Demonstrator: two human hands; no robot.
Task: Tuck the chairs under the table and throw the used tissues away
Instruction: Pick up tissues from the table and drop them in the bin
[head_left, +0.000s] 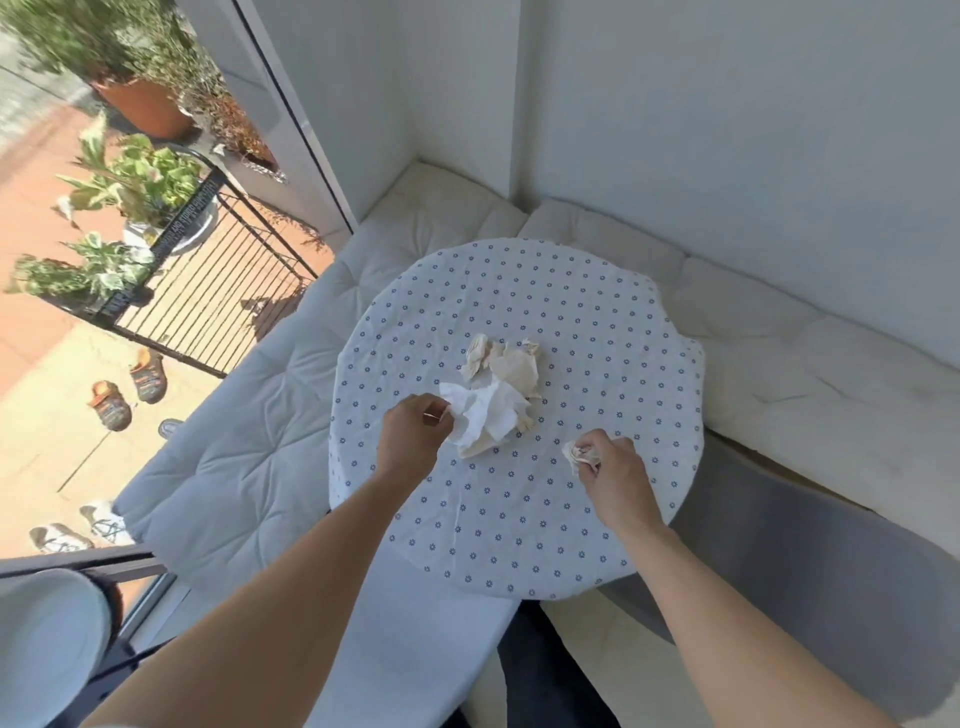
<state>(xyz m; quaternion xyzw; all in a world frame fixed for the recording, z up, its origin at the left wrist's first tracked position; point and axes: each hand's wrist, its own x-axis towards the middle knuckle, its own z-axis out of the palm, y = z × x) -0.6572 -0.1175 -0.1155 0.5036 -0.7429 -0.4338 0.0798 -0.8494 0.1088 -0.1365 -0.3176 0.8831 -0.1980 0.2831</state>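
White crumpled tissues lie on a round, flower-dotted surface while two hands gather them.

Patterned cloth covers the round surface (545, 519), which stands in a corner ringed by cream bench cushions (779, 364). The left hand (413, 436) is pinched shut on the edge of a large white tissue (488, 415) that still rests on the cloth near the middle. Just behind it, touching, lies a beige crumpled tissue (506, 364). The right hand (615, 473) is closed around a small balled tissue (579, 454), low over the cloth and to the right of the pile. A grey chair (810, 587) stands at the right edge of the surface, its seat partly under the rim. Beyond the glass, sandals (127, 395) sit on a sunlit terrace beside potted plants (130, 182).
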